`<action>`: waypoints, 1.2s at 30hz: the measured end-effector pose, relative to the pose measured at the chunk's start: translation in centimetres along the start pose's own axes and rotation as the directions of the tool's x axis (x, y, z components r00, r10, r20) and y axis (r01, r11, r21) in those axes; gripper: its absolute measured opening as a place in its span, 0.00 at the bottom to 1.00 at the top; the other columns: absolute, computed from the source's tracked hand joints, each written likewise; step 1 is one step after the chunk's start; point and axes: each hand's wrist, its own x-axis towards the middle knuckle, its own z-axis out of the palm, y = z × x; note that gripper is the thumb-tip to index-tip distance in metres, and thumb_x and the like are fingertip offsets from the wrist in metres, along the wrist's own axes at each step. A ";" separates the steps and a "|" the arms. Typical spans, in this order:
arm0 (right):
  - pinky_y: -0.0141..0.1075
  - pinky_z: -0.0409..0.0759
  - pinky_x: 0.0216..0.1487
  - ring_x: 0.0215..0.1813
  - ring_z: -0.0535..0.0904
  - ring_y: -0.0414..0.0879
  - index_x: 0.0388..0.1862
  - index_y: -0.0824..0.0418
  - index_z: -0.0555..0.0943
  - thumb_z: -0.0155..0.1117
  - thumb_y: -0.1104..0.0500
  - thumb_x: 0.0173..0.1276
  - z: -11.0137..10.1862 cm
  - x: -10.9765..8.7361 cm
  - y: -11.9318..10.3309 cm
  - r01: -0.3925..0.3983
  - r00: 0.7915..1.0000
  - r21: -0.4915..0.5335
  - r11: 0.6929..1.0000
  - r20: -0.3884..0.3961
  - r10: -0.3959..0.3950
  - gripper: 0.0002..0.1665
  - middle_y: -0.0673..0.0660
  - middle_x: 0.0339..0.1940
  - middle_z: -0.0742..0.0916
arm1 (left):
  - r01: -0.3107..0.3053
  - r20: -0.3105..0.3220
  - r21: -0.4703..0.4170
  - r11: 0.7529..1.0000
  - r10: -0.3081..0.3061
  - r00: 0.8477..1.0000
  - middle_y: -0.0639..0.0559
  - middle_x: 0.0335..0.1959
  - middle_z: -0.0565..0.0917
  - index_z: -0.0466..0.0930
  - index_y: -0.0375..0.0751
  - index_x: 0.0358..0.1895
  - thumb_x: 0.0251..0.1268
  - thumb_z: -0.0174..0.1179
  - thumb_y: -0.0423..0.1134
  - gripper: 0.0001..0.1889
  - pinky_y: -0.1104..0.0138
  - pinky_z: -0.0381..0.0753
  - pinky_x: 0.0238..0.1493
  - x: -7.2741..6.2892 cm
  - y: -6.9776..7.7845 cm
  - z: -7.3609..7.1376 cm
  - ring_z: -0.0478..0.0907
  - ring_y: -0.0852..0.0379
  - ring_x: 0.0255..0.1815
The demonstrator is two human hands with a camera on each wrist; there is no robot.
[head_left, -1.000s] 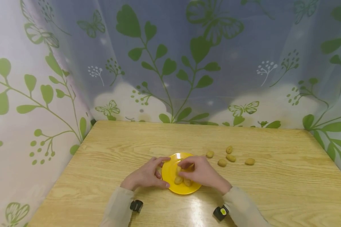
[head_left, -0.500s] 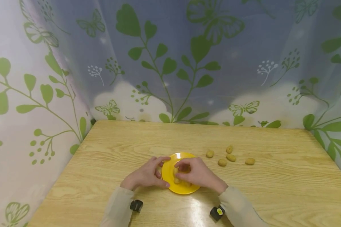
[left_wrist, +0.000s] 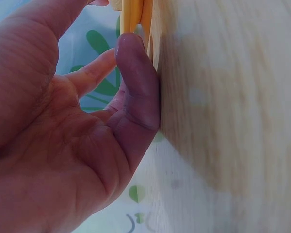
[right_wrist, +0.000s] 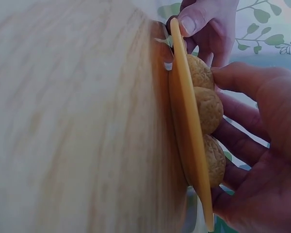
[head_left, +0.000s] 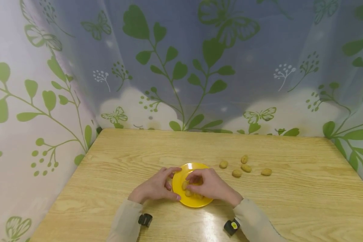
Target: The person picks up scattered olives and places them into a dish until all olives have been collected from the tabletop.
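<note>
On the table a yellow plate [head_left: 194,202] bears several tan, wrinkled walnuts, and three of them stand in a row in the right wrist view. My left hand [head_left: 155,186] grips the plate's left rim, thumb at the near side and fingers curved round the far side. Over the plate, my right hand [head_left: 211,184] is curled, its thumb and fingertips pinching a walnut [head_left: 185,185] low on the plate. Another walnut [head_left: 188,193] lies just in front of that one. My right hand partly covers the others in the head view.
Right of the plate, several loose walnuts [head_left: 246,168] lie on the wooden table [head_left: 133,148]; the one farthest right [head_left: 266,172] sits apart. A curtain with leaf and butterfly prints [head_left: 181,67] hangs behind the table.
My right hand has shifted slightly left over the plate, and the walnut at its fingertips has moved left and down beside another. My left hand has stayed at the rim.
</note>
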 end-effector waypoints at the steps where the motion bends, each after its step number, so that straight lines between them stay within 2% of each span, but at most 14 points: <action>1: 0.31 0.79 0.45 0.40 0.81 0.37 0.44 0.55 0.89 0.75 0.53 0.65 0.0 0.0 0.0 -0.003 1.000 0.004 1.000 0.003 0.003 0.11 0.44 0.35 0.88 | -0.002 0.000 -0.001 1.000 0.002 1.000 0.41 0.63 0.69 0.65 0.55 0.76 0.51 0.81 0.45 0.47 0.70 0.75 0.42 0.0 0.0 0.0 0.74 0.57 0.38; 9: 0.30 0.79 0.44 0.40 0.81 0.35 0.44 0.53 0.89 0.73 0.55 0.67 -0.2 -0.4 0.1 0.005 1.000 0.023 1.000 0.008 -0.005 0.08 0.43 0.38 0.89 | 0.011 0.005 -0.004 1.000 -0.011 1.000 0.43 0.63 0.69 0.65 0.56 0.76 0.51 0.81 0.46 0.48 0.71 0.75 0.41 -0.1 0.0 -0.1 0.74 0.59 0.38; 18: 0.32 0.81 0.47 0.43 0.83 0.36 0.44 0.51 0.89 0.71 0.55 0.68 -0.7 -0.9 0.3 0.034 0.999 0.025 0.999 -0.032 -0.034 0.07 0.44 0.41 0.90 | 0.004 -0.005 0.014 1.000 -0.004 1.000 0.43 0.63 0.70 0.65 0.56 0.76 0.51 0.81 0.47 0.48 0.71 0.74 0.42 0.0 0.0 -0.1 0.74 0.58 0.38; 27: 0.32 0.83 0.45 0.46 0.84 0.39 0.48 0.53 0.89 0.71 0.55 0.69 -1.9 -1.9 0.4 0.045 0.996 0.046 0.998 -0.077 -0.042 0.10 0.48 0.44 0.91 | 0.017 0.002 0.024 1.000 -0.017 1.000 0.44 0.63 0.69 0.64 0.56 0.77 0.51 0.80 0.48 0.48 0.68 0.75 0.44 0.0 -0.1 -0.2 0.74 0.57 0.39; 36: 0.33 0.81 0.45 0.48 0.83 0.42 0.50 0.55 0.88 0.71 0.54 0.70 -3.4 -2.8 1.4 -0.004 0.992 0.024 1.000 -0.125 0.007 0.12 0.51 0.47 0.90 | 0.018 0.008 0.012 1.000 -0.018 1.000 0.44 0.63 0.69 0.64 0.57 0.76 0.51 0.81 0.47 0.48 0.69 0.75 0.43 0.1 -0.1 -0.1 0.74 0.58 0.39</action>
